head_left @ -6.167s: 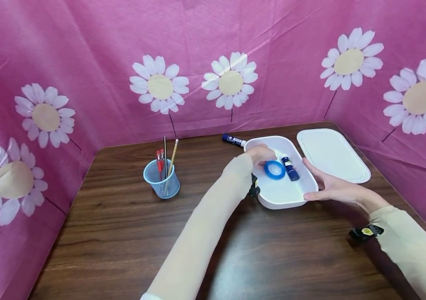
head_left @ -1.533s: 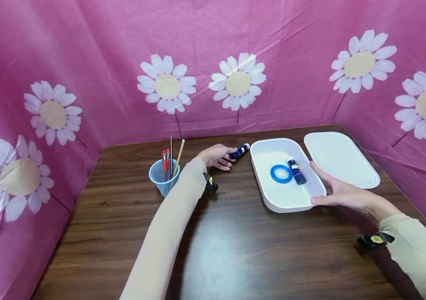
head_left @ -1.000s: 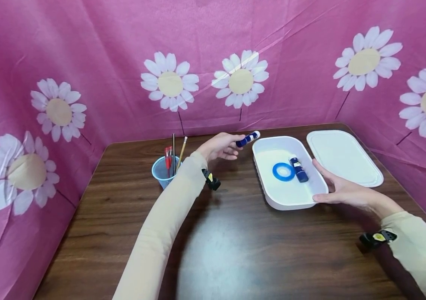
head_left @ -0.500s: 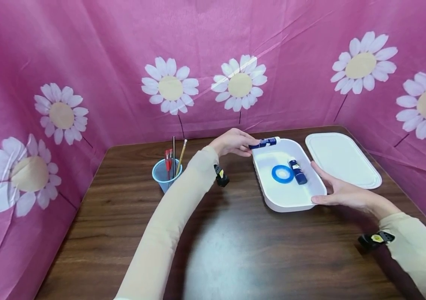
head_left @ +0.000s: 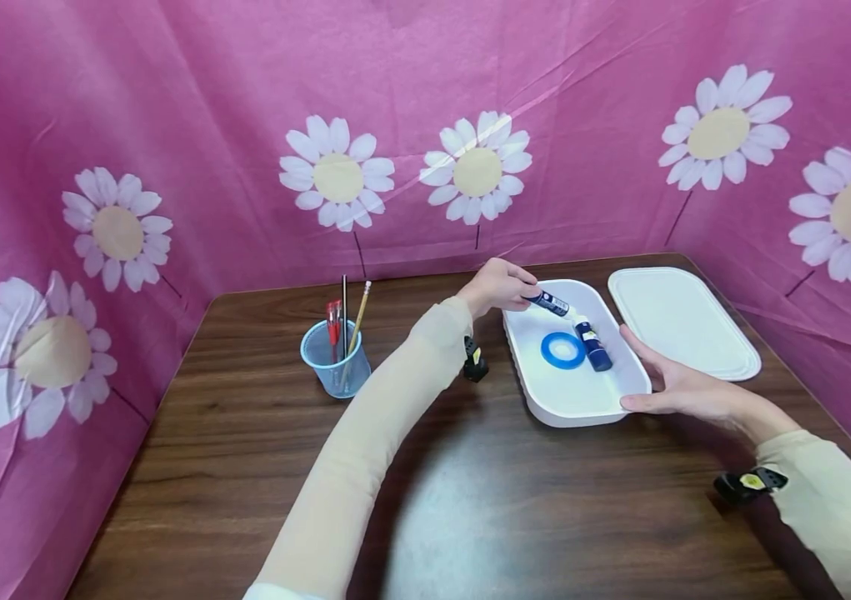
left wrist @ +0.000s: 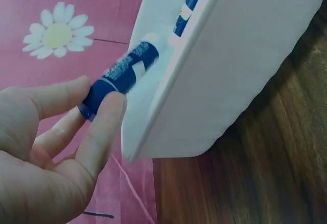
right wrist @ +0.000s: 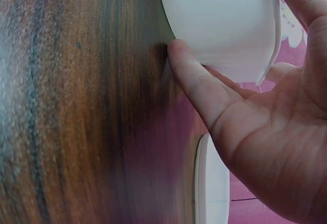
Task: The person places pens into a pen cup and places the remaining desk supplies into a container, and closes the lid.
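Observation:
My left hand (head_left: 498, 287) pinches a dark blue glue stick (head_left: 549, 302) by one end, its white end tilted down inside the white plastic box (head_left: 575, 414). In the left wrist view, thumb and fingers hold the glue stick (left wrist: 125, 76) over the box's rim. A second blue glue stick (head_left: 593, 346) and a blue tape roll (head_left: 562, 365) lie side by side on the box floor. With my right hand (head_left: 676, 387) I grip the box's near right corner; the thumb presses the outer wall in the right wrist view.
A white lid (head_left: 683, 321) lies flat to the right of the box. Over to the left, a light blue mesh cup (head_left: 342, 375) holds red pens, a dark pencil and a yellow pencil. Pink flowered cloth walls (head_left: 583, 150) border the wooden table (head_left: 260, 467).
Earlier the glue stick was on the table left of the box; my left hand has carried it up and right, over the box's rim. My right hand has kept its grip.

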{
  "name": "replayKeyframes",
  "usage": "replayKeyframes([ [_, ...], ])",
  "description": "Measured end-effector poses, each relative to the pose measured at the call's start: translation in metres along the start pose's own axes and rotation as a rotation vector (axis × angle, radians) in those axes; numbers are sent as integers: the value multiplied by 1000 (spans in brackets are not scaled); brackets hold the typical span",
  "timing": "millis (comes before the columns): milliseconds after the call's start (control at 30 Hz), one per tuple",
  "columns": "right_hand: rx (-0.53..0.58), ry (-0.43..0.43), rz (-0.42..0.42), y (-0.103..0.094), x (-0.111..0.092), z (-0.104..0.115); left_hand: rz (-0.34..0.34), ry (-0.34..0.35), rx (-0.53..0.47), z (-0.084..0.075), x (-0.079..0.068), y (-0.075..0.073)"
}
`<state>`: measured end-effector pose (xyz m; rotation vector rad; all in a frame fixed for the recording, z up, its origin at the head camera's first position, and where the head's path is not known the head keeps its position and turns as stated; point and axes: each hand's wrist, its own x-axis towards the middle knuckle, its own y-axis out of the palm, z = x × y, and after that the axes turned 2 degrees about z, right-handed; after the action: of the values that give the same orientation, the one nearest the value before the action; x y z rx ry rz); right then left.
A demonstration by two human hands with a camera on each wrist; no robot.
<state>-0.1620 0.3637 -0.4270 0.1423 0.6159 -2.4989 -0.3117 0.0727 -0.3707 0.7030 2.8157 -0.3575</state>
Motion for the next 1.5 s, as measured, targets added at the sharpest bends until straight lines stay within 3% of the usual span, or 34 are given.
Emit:
replayKeyframes([
  [133, 7, -2, 2, -1, -1, 0, -83, -5, 88, -2, 0, 11],
  [333, 9, 6, -3, -1, -1, 0, -121, -32, 149, -3, 2, 21],
  [667, -108, 20, 7, -8, -2, 14, -108, -59, 229, -2, 2, 20],
  [900, -74, 20, 7, -15, -11, 18, -101, -61, 258, -1, 3, 21],
  [1233, -23, 31, 7, -15, -11, 17, -129, 24, 512, 1, 6, 25],
  [1500, -30, 57, 4, -13, -11, 18, -98, -8, 584, -3, 6, 32],
])
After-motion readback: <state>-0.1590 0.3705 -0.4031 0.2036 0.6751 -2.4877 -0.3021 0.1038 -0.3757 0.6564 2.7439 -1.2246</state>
